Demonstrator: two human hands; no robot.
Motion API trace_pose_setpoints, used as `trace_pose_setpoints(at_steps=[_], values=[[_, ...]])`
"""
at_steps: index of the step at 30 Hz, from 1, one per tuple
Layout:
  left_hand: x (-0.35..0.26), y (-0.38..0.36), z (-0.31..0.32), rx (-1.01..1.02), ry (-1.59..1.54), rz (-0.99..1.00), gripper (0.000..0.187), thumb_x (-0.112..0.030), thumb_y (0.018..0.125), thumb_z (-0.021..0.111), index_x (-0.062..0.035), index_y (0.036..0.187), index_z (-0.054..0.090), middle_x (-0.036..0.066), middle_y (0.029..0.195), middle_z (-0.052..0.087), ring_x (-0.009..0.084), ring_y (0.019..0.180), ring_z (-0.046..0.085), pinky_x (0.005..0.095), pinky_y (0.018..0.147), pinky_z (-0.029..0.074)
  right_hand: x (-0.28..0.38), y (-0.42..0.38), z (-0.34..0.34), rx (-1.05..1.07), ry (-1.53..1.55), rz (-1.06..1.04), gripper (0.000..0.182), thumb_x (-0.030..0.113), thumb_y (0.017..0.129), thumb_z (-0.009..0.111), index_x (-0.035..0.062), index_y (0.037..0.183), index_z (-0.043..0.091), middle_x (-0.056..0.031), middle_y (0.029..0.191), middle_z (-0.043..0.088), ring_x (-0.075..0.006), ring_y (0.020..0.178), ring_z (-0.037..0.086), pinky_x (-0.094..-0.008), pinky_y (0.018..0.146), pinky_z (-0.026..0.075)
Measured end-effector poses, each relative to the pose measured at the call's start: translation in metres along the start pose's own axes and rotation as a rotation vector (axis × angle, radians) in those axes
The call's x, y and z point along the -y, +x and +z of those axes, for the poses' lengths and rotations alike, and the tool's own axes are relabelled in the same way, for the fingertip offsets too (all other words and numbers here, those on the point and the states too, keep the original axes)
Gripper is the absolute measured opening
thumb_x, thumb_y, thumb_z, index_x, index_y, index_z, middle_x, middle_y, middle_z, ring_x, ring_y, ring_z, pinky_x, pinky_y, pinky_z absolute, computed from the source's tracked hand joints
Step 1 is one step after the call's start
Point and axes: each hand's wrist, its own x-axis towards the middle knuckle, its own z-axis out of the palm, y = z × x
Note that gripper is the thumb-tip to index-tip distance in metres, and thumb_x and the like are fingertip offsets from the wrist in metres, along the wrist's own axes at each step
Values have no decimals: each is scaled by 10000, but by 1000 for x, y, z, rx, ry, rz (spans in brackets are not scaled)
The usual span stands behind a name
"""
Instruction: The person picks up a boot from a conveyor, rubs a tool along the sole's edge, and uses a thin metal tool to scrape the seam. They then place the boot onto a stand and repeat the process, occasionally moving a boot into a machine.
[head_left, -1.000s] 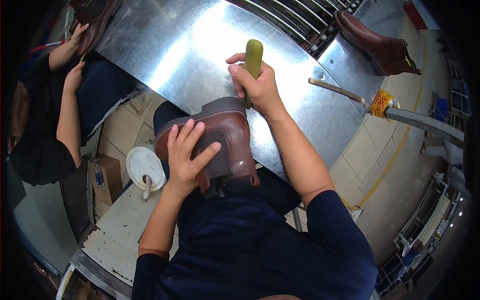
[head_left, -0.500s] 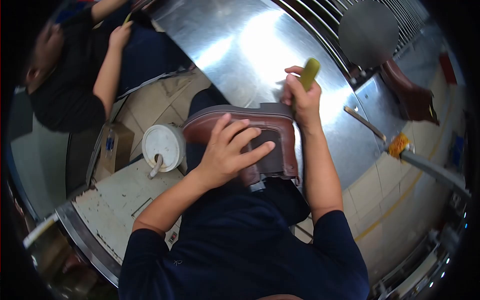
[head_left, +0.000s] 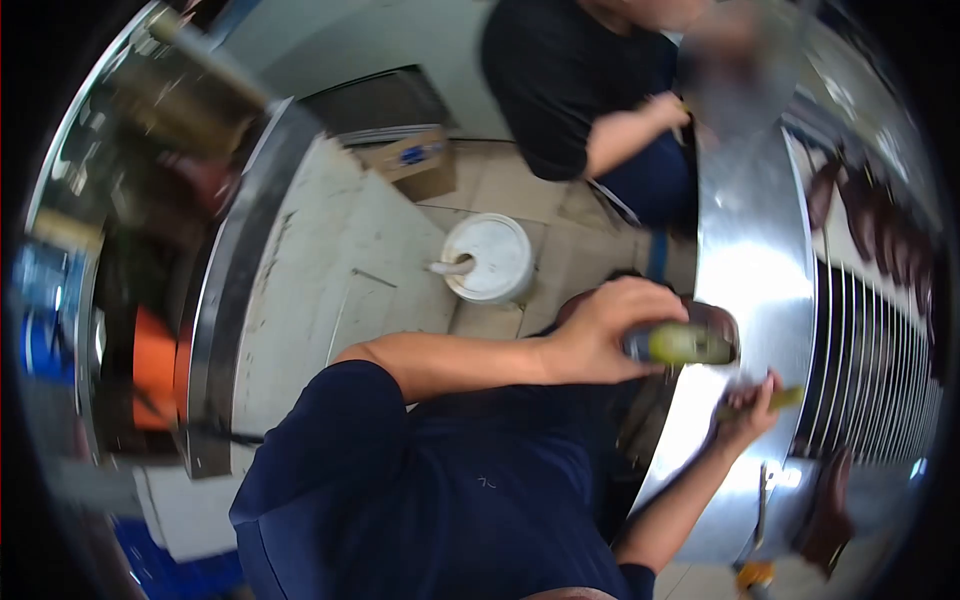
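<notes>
My left hand (head_left: 612, 332) grips the brown boot (head_left: 716, 320), which is now turned so that one end of it faces the camera, with a blurred dark and yellow-green area on it. Its fingers curl over the boot's near part. Lower right, over the shiny metal table (head_left: 745, 240), my right hand (head_left: 748, 422) is closed round a tool with a yellow-green handle (head_left: 786, 397). The tool's working end is blurred and cannot be made out.
A white lidded bucket (head_left: 498, 245) stands on the tiled floor beside a pale cabinet (head_left: 330, 250). Behind are a cardboard box (head_left: 425, 180) and a co-worker (head_left: 540, 90). Right of the table are a metal rack (head_left: 860, 360) and another brown boot (head_left: 828, 520).
The view has swung left, so the surroundings appear farther right. The boot has turned in my left hand, no longer showing its side. My right hand still holds the tool.
</notes>
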Motion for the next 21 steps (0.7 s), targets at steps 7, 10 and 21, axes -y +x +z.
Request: trace_pose_setpoints(at_steps=[7, 10, 21], values=[[-63, -23, -243, -1269, 579, -194, 357, -210, 815, 916, 4, 1042, 742, 49, 986, 767, 156, 871, 709, 342, 834, 564, 11, -12, 23, 25, -107, -59, 221, 167, 1061, 629, 22, 1228, 619, 9, 646, 503, -72, 496, 473, -237, 459, 411], [-92, -84, -347, -1499, 1012, -8, 513, -253, 791, 931, 26, 1160, 706, 116, 1050, 785, 221, 947, 747, 372, 862, 577, 12, -14, 26, 20, -105, -57, 214, 167, 1059, 628, 29, 1223, 619, 13, 632, 494, -73, 490, 467, -231, 458, 399], [-97, -245, -622, -1263, 1360, -1568, 949, -829, 865, 544, -51, 1395, 669, 220, 1454, 627, 362, 1407, 561, 497, 1123, 466, 4, -3, 18, 25, 15, 12, 255, 174, 1054, 638, 25, 1253, 579, 20, 678, 501, -41, 524, 449, -191, 435, 372]])
